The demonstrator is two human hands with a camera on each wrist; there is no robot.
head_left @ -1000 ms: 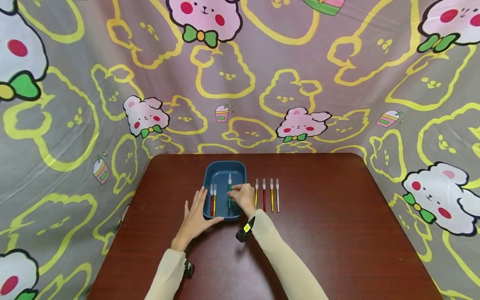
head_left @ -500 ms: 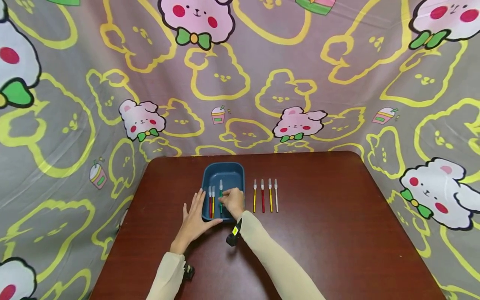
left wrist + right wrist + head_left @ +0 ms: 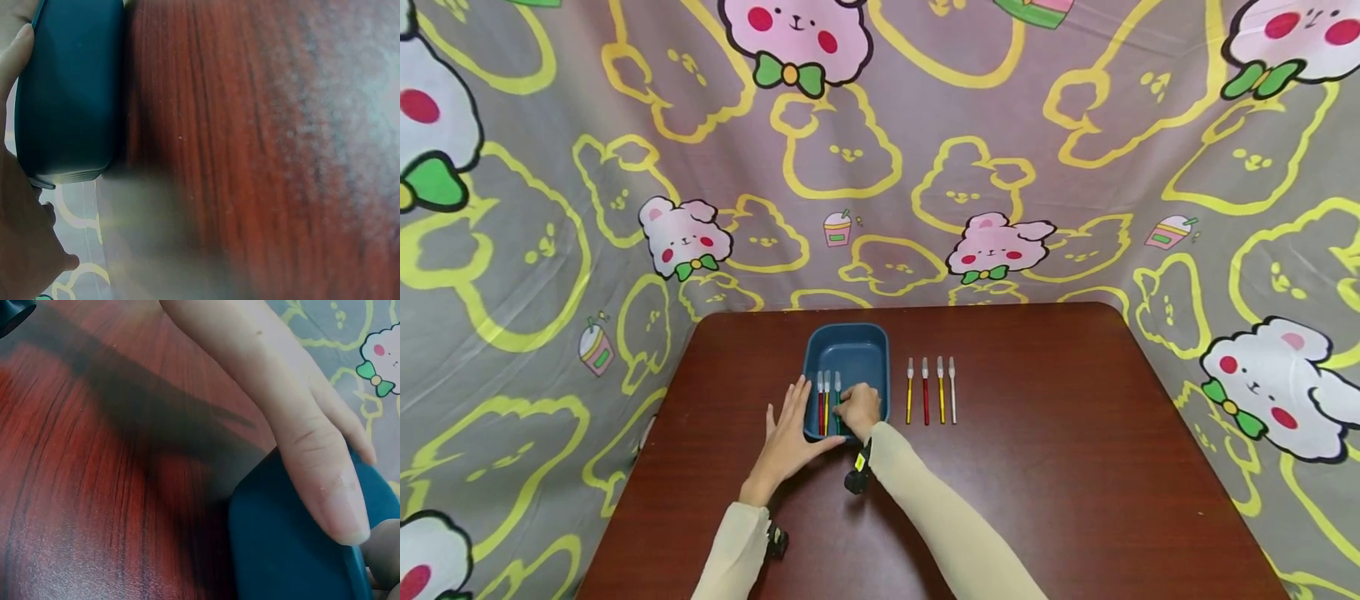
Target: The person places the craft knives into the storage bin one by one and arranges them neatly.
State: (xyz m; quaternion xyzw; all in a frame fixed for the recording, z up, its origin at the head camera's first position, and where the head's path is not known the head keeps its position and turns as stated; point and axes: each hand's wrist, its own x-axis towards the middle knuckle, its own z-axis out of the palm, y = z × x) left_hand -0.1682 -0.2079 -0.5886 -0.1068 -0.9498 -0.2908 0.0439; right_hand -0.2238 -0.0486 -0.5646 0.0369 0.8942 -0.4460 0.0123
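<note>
Inside the blue tray [image 3: 865, 354], my right hand [image 3: 860, 410] pinches a slim green craft knife [image 3: 838, 383] with a clear cap. Its lower part is partly hidden by the fingers. To its left in the tray lie a red craft knife [image 3: 821, 408] and a yellow craft knife [image 3: 827, 407], side by side. My left hand [image 3: 790, 433] rests against the tray's near left corner, fingers extended along the left side. In the right wrist view the left thumb [image 3: 340, 512] lies on the tray's near rim, with part of the right hand [image 3: 384, 553] at the edge.
Right of the tray, a row of capped craft knives lies on the brown table: yellow [image 3: 909, 400], red [image 3: 926, 400], another yellow [image 3: 941, 400] and a white one [image 3: 953, 400]. A patterned curtain [image 3: 880, 167] surrounds the table's back and sides.
My right hand has moved left and towards me within the tray, bringing the green craft knife beside the yellow one. The left hand has stayed at the tray's corner.
</note>
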